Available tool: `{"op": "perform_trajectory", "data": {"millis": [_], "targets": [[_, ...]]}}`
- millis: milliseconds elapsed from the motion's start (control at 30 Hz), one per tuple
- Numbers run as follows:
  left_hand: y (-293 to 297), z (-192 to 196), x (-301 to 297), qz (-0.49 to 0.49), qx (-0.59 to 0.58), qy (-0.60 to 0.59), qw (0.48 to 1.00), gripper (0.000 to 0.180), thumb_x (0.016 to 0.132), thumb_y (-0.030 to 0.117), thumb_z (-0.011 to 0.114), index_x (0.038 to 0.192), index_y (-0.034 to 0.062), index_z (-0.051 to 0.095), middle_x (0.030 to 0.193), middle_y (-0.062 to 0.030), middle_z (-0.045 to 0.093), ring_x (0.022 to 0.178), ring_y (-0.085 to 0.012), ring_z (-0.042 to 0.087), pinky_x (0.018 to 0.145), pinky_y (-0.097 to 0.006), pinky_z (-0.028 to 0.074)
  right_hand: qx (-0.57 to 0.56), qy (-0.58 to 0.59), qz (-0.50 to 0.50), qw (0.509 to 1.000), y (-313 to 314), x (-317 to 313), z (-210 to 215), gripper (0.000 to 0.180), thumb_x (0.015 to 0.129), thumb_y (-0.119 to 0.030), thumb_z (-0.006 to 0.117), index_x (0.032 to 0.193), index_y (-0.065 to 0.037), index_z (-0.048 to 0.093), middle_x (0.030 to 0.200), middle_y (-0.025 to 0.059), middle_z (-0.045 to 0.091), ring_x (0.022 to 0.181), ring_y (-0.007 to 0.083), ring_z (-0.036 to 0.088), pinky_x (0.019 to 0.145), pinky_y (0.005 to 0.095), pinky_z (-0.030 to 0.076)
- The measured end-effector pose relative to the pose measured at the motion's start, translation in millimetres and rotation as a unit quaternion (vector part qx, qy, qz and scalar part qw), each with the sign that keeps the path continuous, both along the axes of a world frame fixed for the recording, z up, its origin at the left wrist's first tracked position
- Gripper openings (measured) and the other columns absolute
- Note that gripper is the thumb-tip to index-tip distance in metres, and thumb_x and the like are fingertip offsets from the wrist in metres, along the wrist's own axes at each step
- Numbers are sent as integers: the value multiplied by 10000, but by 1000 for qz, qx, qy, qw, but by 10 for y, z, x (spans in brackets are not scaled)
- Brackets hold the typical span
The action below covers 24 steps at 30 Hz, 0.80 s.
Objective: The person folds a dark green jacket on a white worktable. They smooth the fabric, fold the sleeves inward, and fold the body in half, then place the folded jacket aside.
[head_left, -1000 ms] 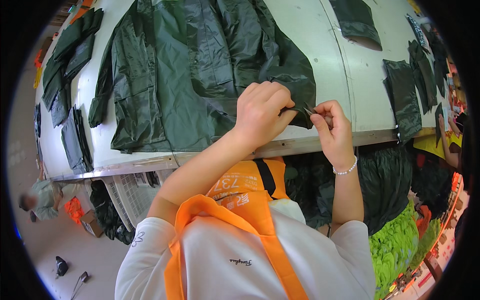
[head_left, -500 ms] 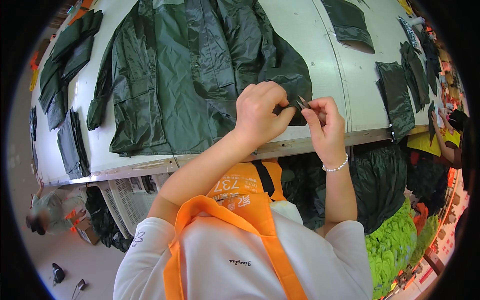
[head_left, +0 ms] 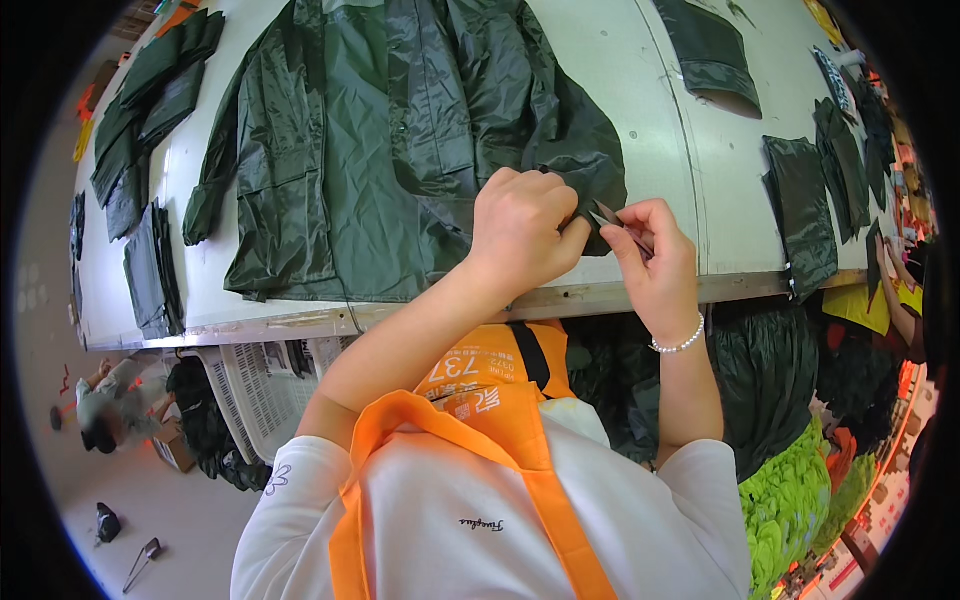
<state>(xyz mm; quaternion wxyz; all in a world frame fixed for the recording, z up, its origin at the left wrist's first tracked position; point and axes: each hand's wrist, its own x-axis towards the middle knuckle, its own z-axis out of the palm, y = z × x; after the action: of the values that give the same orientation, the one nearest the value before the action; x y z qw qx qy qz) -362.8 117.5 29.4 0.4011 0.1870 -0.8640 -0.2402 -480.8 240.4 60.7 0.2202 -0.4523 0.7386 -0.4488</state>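
- One table (head_left: 655, 165) spreads beneath the jacket and beyond both its sides; the far edge falls outside the view.
- Jacket (head_left: 410, 150): laid on the table, inner face partly showing, top cut off above. Its bulk is best left supported, so that no weight drags on the worked edge.
- Left hand (head_left: 525, 225): at the jacket's near corner, on the person's right, pinching dark cloth between thumb and fingers. A firm, taut pinch should steady the edge, fingertips clear of the blades. Much of the gathered cloth is hidden by the hand; whether it is cuff or hem cannot be told.
- Right hand (head_left: 655, 255): just beside that corner of the jacket, grasping the snips between thumb and fingers. Small, controlled squeezes would suit.
- Snips (head_left: 607, 217): directed at the same corner of the jacket, blades slightly parted. The tips would work best flat along the edge, catching no extra layer. Fingers cover the rear part; contact between tips and cloth is too small to judge.
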Motion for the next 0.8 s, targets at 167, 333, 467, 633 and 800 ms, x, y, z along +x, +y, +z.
{"op": "perform_trajectory", "data": {"millis": [167,333,467,633,800], "targets": [[31,70,-38,-7,-14,-8,1000,182,551,52,661,528,77,482,549,-32,504,521,-236,503,509,-338,336,-31,-13,-9,999,16,3,-11,225,834,-144,701,872,-6,528,713,65,603,614,114,567,566,237,463],[43,34,-43,-5,-7,-8,1000,169,562,60,661,533,73,495,542,-31,504,501,-228,494,510,-333,341,-10,13,-4,1000,42,-52,-23,216,831,-133,702,866,-7,530,704,66,605,612,116,578,567,235,467],[65,49,-49,-10,23,-24,999,157,572,56,654,533,67,502,533,-31,502,485,-228,484,507,-330,344,-44,10,-13,999,53,-36,-45,203,829,-122,701,860,-13,533,688,66,601,607,115,589,558,237,467],[77,56,-44,-8,40,-31,999,154,579,64,654,538,61,506,533,-36,501,476,-233,479,500,-334,352,-32,39,-11,999,63,-12,-90,209,820,-114,710,866,-12,533,712,62,604,624,104,585,566,228,464],[94,81,-64,-6,72,-32,997,165,583,78,669,548,57,509,538,-45,502,489,-233,497,509,-330,370,-90,-80,-48,992,97,-31,-145,238,782,-95,745,902,-15,556,749,18,566,625,69,505,559,200,426]]}}
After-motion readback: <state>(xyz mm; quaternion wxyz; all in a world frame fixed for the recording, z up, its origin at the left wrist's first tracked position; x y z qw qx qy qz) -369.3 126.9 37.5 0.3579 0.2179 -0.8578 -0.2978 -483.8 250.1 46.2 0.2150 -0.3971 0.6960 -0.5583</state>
